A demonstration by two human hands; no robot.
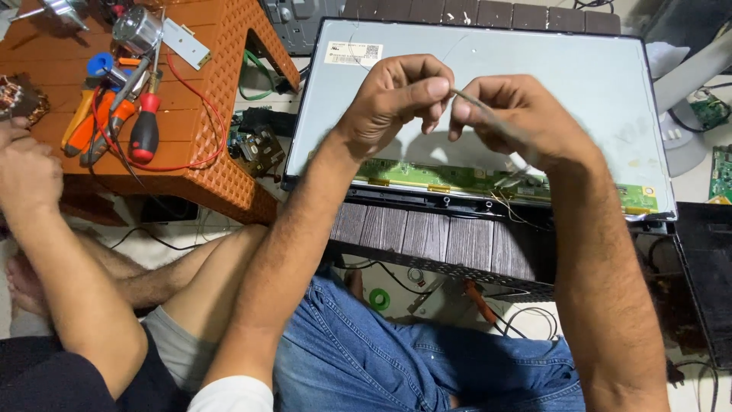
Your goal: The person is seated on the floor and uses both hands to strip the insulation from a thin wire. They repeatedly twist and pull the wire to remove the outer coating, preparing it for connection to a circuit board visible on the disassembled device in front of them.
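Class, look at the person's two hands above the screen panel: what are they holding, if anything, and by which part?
A thin wire, pinched between thumb and fingers of the left hand and the right hand, stretched between them.

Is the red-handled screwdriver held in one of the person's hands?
No, the red-handled screwdriver lies on the orange stool, away from both hands.
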